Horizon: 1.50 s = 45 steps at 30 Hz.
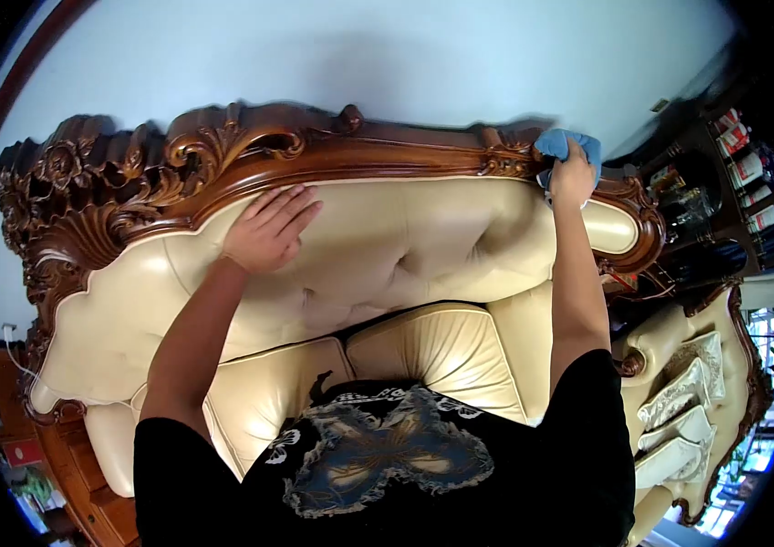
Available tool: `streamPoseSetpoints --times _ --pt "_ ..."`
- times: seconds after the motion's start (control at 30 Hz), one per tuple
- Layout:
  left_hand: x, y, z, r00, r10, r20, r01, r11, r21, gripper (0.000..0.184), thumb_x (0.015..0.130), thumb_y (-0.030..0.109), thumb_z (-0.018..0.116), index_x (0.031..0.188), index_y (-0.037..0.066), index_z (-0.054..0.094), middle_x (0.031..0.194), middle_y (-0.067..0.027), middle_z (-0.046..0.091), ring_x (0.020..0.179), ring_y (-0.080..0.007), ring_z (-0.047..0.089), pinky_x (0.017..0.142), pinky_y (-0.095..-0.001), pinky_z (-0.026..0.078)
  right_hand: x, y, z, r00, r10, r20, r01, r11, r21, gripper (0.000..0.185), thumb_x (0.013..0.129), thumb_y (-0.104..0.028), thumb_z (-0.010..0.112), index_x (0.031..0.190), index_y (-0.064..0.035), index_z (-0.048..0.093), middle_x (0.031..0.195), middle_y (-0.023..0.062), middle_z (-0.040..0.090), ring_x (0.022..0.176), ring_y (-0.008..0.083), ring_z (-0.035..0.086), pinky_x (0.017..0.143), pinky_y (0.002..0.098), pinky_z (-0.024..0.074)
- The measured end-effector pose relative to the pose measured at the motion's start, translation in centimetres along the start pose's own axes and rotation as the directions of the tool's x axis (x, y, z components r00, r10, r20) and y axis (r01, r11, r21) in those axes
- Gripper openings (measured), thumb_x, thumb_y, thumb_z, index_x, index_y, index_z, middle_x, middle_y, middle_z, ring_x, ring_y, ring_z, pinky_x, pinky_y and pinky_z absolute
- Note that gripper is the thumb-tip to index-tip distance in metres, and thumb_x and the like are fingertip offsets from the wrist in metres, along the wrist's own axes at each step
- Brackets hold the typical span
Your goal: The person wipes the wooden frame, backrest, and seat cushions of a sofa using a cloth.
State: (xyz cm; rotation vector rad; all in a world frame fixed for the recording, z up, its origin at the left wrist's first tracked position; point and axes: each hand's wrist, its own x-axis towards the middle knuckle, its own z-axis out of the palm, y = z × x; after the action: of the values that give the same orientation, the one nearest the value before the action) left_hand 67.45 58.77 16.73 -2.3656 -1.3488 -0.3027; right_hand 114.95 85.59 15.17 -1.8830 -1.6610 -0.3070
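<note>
A cream tufted sofa [359,237] with a carved dark wood frame [378,155] fills the middle of the view. My left hand [270,226] rests on the upper part of the padded backrest, its fingers stretched out just below the wood rail, holding nothing. On the right, my right hand [572,175] grips a blue cloth [554,144] against the carved wood at the right end of the top rail. Part of the cloth hangs below my fingers. The wood under the cloth is hidden.
Behind the sofa rises a pale wall [460,64]. A dark shelf [724,196] with red and white packages stands at the right. Below it is another cream sofa [733,365] with pillows [679,410]. A wooden cabinet [95,483] stands at the lower left.
</note>
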Motion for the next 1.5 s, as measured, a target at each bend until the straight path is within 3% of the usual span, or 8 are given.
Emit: streamPoseSetpoints --times 0.07,0.13,0.5,0.83,1.1,1.3,1.4,1.5 --pt "0.1 0.0 -0.4 1.000 -0.005 0.026 0.005 1.000 0.002 0.062 0.080 0.016 0.058 0.142 0.014 0.054 0.151 -0.0051 0.048 0.137 -0.0212 0.048 0.117 -0.0421 0.035 -1.6 -2.7 0.9 0.981 -0.196 0.005 0.196 0.980 -0.030 0.051 0.079 -0.009 0.067 0.129 -0.0210 0.066 0.115 0.0098 0.072 0.099 0.0356 0.065 0.093 0.0433 0.0515" --pt "0.1 -0.2 -0.1 1.000 0.027 0.006 -0.027 0.999 0.041 0.061 0.081 0.020 0.057 0.142 0.014 0.054 0.149 -0.0048 0.050 0.136 -0.0199 0.049 0.116 -0.0406 0.035 -3.7 -9.2 -0.9 0.890 -0.124 0.438 0.060 0.986 0.158 0.054 0.078 -0.007 0.067 0.130 -0.0211 0.065 0.113 0.0152 0.072 0.099 0.0358 0.066 0.090 0.0458 0.0532" --pt "0.0 0.0 0.2 1.000 0.025 -0.006 -0.024 0.996 0.087 0.059 0.081 0.022 0.058 0.140 0.015 0.056 0.149 -0.0047 0.050 0.134 -0.0190 0.050 0.116 -0.0396 0.034 -10.6 -20.5 -3.9 0.826 -0.489 0.280 0.301 0.803 0.515 0.064 0.081 -0.014 0.074 0.140 -0.0288 0.055 0.129 0.0071 0.065 0.110 0.0341 0.061 0.094 0.0450 0.0521" --pt "-0.2 -0.1 0.1 1.000 0.020 -0.018 -0.019 0.999 0.028 0.058 0.084 0.022 0.057 0.142 0.015 0.054 0.150 -0.0057 0.050 0.136 -0.0206 0.048 0.116 -0.0409 0.035 -8.6 -20.0 -1.6 0.920 -0.190 0.343 0.061 0.933 0.354 0.046 0.078 -0.013 0.072 0.123 -0.0211 0.070 0.118 0.0078 0.071 0.098 0.0340 0.065 0.088 0.0442 0.0527" --pt "-0.3 -0.1 0.3 0.999 0.037 -0.036 -0.035 0.998 0.057 0.058 0.083 0.022 0.057 0.140 0.014 0.056 0.149 -0.0058 0.050 0.134 -0.0212 0.050 0.116 -0.0404 0.035 -18.5 -25.0 -3.3 0.958 -0.247 -0.146 0.275 0.644 0.714 0.071 0.069 0.002 0.073 0.136 -0.0158 0.058 0.137 0.0069 0.059 0.105 0.0357 0.058 0.096 0.0443 0.0464" --pt "-1.5 -1.3 2.3 0.990 0.083 -0.111 -0.084 0.996 -0.002 0.049 0.078 0.025 0.065 0.124 0.008 0.064 0.128 -0.0154 0.063 0.120 -0.0295 0.059 0.110 -0.0431 0.042 -23.2 -27.9 -6.5 0.834 -0.549 0.047 0.333 0.571 0.750 0.072 0.066 -0.002 0.073 0.134 -0.0230 0.062 0.135 0.0025 0.062 0.104 0.0322 0.060 0.095 0.0405 0.0479" --pt "-2.6 -1.1 3.0 0.977 -0.193 0.090 0.207 0.958 -0.198 0.050 0.078 0.031 0.069 0.124 0.011 0.064 0.128 -0.0133 0.060 0.123 -0.0297 0.055 0.114 -0.0449 0.037 -22.2 -30.9 -8.4 0.784 -0.617 0.061 0.310 0.476 0.823 0.067 0.069 -0.003 0.070 0.132 -0.0239 0.064 0.132 0.0012 0.063 0.105 0.0318 0.061 0.094 0.0403 0.0490" --pt "-1.9 -0.9 2.7 0.976 -0.093 -0.198 0.090 0.996 -0.024 0.042 0.077 0.027 0.070 0.112 0.004 0.065 0.120 -0.0206 0.062 0.113 -0.0389 0.059 0.101 -0.0491 0.046 -20.7 -29.9 -9.1 0.708 -0.693 0.138 0.320 0.488 0.812 0.065 0.070 -0.004 0.068 0.131 -0.0267 0.064 0.131 -0.0004 0.063 0.105 0.0307 0.061 0.093 0.0400 0.0511"
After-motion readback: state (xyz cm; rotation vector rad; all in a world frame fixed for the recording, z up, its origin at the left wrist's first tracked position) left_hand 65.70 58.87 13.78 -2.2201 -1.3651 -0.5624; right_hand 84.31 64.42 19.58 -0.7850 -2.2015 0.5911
